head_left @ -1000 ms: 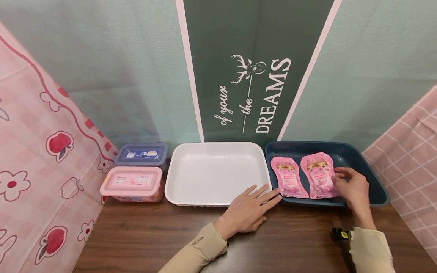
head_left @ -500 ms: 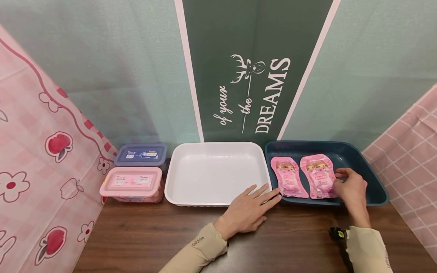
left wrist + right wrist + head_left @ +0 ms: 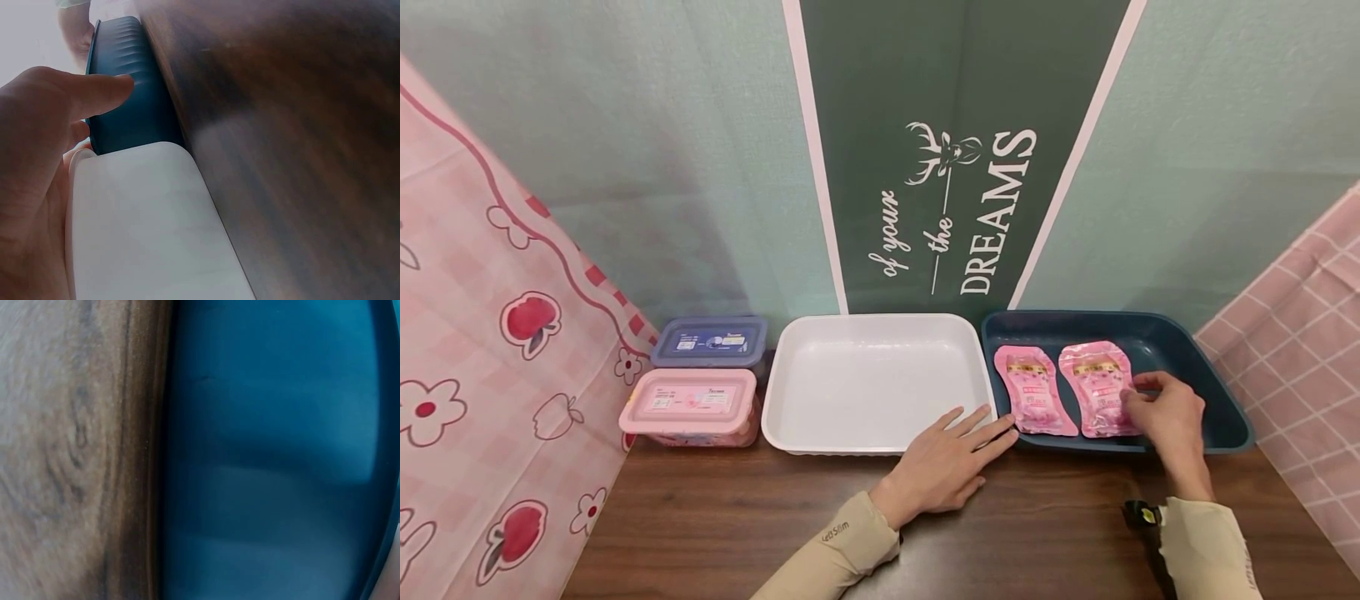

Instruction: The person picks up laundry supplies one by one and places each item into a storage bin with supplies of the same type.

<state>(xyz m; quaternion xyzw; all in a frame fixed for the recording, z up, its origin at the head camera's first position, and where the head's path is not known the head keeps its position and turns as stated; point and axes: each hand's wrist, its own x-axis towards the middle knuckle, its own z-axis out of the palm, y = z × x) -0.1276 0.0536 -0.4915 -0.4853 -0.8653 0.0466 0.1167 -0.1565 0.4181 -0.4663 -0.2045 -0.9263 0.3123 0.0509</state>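
Two pink pouches with gold bands lie side by side in the dark blue tray. At the edge of the right pouch, my right hand has curled fingers, its thumb overlapping the pouch. The left pouch lies untouched by that hand. My left hand spreads straight fingers over the front right corner of the white tray, fingertips reaching the blue tray's rim. In the left wrist view its thumb extends in front of the blue tray's side. The right wrist view shows mostly the blue tray's outer wall.
Left of the white tray stand a pink-lidded box and, behind it, a blue-lidded box. The trays sit against a green cloth backdrop on a brown wooden table. Patterned pink cloths hang on both sides.
The right pouch has settled slightly lower and flatter in the blue tray. My right hand has shifted a little left with it; the left hand has stayed in place.
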